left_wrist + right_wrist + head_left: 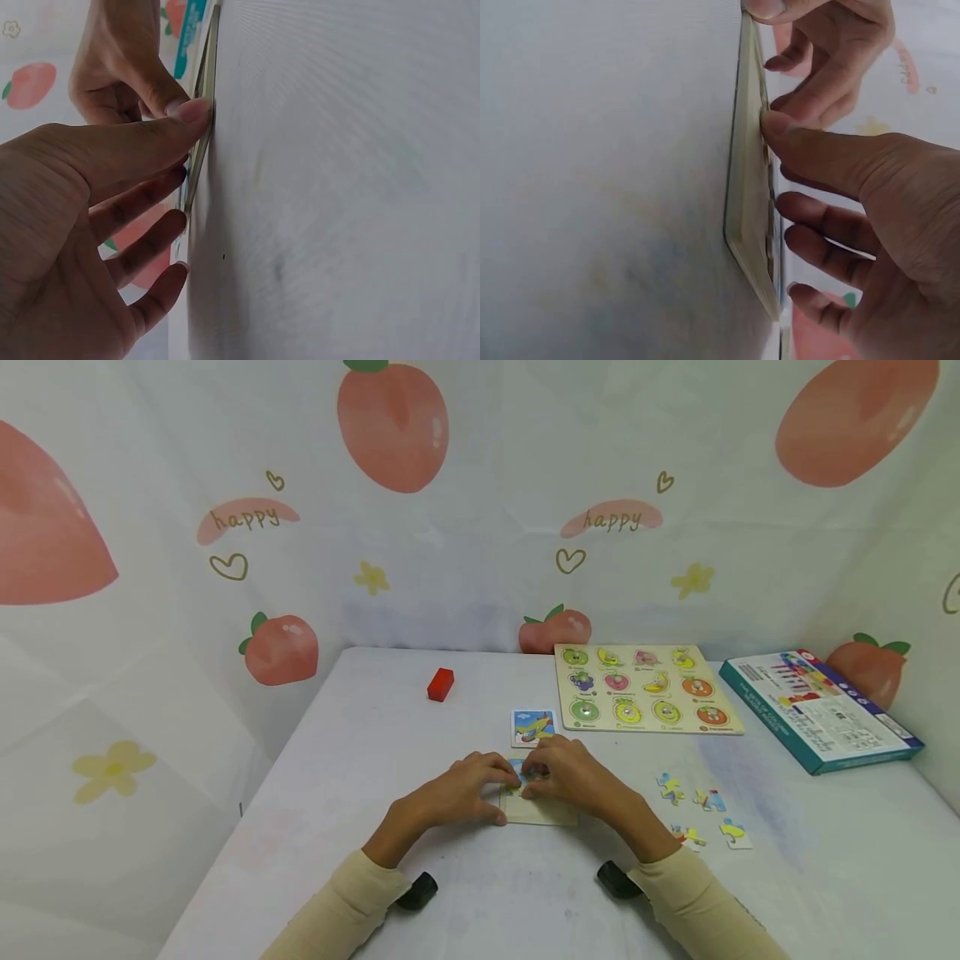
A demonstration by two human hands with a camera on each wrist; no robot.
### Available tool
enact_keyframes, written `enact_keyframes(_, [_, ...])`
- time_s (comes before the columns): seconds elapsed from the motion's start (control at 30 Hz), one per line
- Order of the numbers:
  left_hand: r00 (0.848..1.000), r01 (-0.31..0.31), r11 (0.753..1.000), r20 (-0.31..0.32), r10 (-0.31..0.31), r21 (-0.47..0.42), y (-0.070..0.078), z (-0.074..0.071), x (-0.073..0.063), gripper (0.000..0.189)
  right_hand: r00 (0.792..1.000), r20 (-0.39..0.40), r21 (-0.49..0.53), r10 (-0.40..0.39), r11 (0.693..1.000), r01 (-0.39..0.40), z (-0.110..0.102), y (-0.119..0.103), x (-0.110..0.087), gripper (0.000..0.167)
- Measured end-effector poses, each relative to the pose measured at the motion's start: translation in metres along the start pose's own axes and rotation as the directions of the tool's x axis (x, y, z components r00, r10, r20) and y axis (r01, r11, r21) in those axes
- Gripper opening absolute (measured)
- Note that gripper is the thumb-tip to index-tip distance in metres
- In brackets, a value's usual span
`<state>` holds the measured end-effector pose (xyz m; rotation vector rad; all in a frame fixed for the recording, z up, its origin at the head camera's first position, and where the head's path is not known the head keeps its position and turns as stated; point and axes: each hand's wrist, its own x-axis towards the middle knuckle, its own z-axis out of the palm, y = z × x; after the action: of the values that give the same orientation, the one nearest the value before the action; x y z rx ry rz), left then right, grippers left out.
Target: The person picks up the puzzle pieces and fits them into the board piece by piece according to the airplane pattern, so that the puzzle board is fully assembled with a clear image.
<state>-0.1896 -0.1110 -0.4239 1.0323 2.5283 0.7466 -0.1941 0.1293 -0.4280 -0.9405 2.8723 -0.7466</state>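
A small wooden puzzle board (540,812) lies on the table between my hands, its near part bare wood and blue puzzle pieces (517,766) set in its far part. My left hand (467,789) grips the board's left side, thumb at the near corner and index finger over the pieces. In the left wrist view, the left thumb (154,146) lies along the board's edge. My right hand (577,778) bends over the board, thumb and index finger pinching at a puzzle piece that they mostly hide. Just beyond lies a square picture of a yellow plane (531,727).
Several loose puzzle pieces (671,788) lie to the right of my right forearm. Behind them are a fruit peg board (636,727) and a flat teal-edged box (832,718). A red block (441,684) sits at the back left. A printed cloth (465,552) hangs behind the table.
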Motion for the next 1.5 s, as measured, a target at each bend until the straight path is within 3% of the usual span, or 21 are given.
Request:
enact_keyframes(0.2, [1.0, 0.014, 1.0, 0.004, -0.014, -0.006, 0.0, 0.0, 0.001, 0.049, 0.999, 0.034, 0.101, 0.006, 0.995, -0.009, -0.01, 0.014, -0.005, 0.026])
enact_keyframes(0.37, [0.999, 0.037, 0.999, 0.001, -0.037, -0.022, 0.0, 0.0, 0.0, 0.048, 0.999, -0.001, 0.165, 0.033, 0.986, -0.033, -0.022, 0.026, -0.02, 0.028])
enact_keyframes(0.73, [0.998, 0.059, 0.997, -0.01, -0.059, -0.045, 0.0, 0.001, -0.001, 0.05, 0.985, -0.038, 0.089, 0.171, 0.982, -0.167, -0.046, 0.058, -0.07, 0.031])
enact_keyframes(1.0, [0.998, 0.059, 0.997, -0.001, -0.059, -0.049, 0.0, 0.002, -0.001, 0.05, 0.956, -0.038, 0.062, 0.292, 0.955, -0.289, -0.063, 0.079, -0.104, 0.04])
enact_keyframes(1.5, [0.997, 0.073, 0.996, 0.0, -0.073, -0.054, 0.001, 0.002, -0.001, 0.051, 0.924, -0.024, 0.072, 0.383, 0.922, -0.38, -0.08, 0.098, -0.139, 0.048])
